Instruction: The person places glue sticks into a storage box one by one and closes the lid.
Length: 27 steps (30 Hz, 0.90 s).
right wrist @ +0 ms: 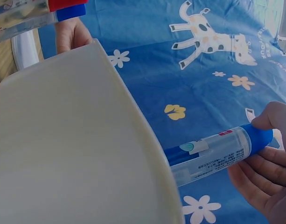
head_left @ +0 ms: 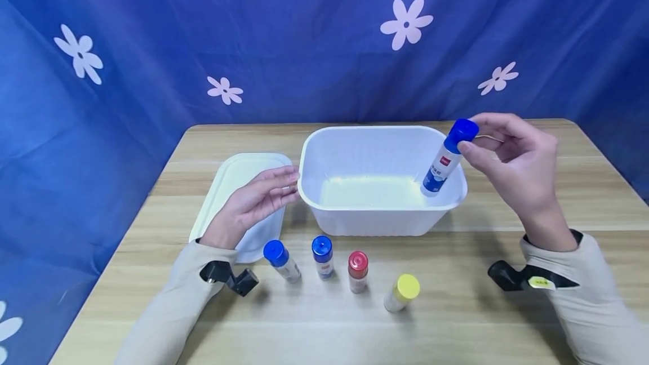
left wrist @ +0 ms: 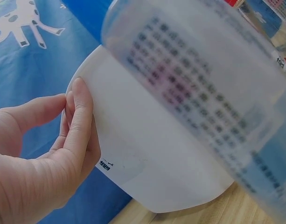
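My right hand (head_left: 527, 165) pinches a glue stick (head_left: 441, 169) by its blue cap between thumb and fingers. The stick slants with its lower end inside the right end of a white plastic bin (head_left: 370, 221). In the right wrist view, the bin's wall (right wrist: 87, 135) hides that lower end. At the bin's left end, my left hand (head_left: 261, 196) touches the rim with nearly straight fingers. Two blue-capped glue sticks (head_left: 323, 255) (head_left: 281, 261), one red-capped glue stick (head_left: 358, 271) and one yellow-capped glue stick (head_left: 402, 293) stand in front of the bin.
A white lid (head_left: 243, 170) lies flat on the wooden table (head_left: 324, 337) left of the bin, partly under my left hand and forearm. Blue flower-patterned cloth (head_left: 314, 44) hangs behind the table and at its sides.
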{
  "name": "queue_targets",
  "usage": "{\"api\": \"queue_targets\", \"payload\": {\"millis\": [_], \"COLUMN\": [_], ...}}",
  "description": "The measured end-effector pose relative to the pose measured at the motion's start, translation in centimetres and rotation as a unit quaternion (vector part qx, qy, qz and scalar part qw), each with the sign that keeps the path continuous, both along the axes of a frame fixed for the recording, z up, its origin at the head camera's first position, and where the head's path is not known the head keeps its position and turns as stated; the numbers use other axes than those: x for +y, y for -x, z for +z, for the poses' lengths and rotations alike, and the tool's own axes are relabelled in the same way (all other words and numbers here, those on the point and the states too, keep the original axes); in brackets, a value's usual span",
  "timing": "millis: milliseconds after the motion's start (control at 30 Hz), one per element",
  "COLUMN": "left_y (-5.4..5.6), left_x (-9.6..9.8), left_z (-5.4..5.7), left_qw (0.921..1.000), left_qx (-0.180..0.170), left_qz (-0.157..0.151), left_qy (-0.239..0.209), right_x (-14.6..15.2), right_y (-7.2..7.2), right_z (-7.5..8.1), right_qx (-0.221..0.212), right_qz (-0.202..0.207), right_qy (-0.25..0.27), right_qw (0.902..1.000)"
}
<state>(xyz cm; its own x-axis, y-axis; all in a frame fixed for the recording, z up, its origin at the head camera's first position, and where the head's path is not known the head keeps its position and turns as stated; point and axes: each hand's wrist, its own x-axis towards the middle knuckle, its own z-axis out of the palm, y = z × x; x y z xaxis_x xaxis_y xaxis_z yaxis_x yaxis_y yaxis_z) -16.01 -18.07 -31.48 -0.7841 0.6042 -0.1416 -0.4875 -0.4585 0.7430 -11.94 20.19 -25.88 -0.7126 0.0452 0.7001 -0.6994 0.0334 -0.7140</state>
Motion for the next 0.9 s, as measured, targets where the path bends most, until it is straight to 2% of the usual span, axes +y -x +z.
{"api": "queue_targets", "payload": {"millis": [267, 567, 767, 900], "left_y": [-0.1, 0.0, 0.0, -0.1], "left_x": [-0.1, 0.1, 0.1, 0.0], "left_z": [-0.1, 0.0, 0.1, 0.0], "left_qw": [1.0000, 1.0000, 0.9999, 0.9999], "left_qx": [0.004, 0.000, 0.004, 0.003], "left_qz": [0.001, 0.004, 0.006, 0.005], "left_qy": [-0.006, 0.004, 0.008, 0.009], "right_x": [-0.2, -0.3, -0.6, -0.7], "right_y": [0.9, 2.0, 2.6, 2.8], "right_z": [-1.0, -2.0, -2.6, -2.9], "right_qx": [-0.012, -0.014, -0.040, -0.057], "right_qz": [-0.020, -0.016, -0.055, -0.085], "right_qy": [-0.016, -0.028, -0.071, -0.116], "right_qw": [0.9996, 0.9994, 0.9952, 0.9880]}}
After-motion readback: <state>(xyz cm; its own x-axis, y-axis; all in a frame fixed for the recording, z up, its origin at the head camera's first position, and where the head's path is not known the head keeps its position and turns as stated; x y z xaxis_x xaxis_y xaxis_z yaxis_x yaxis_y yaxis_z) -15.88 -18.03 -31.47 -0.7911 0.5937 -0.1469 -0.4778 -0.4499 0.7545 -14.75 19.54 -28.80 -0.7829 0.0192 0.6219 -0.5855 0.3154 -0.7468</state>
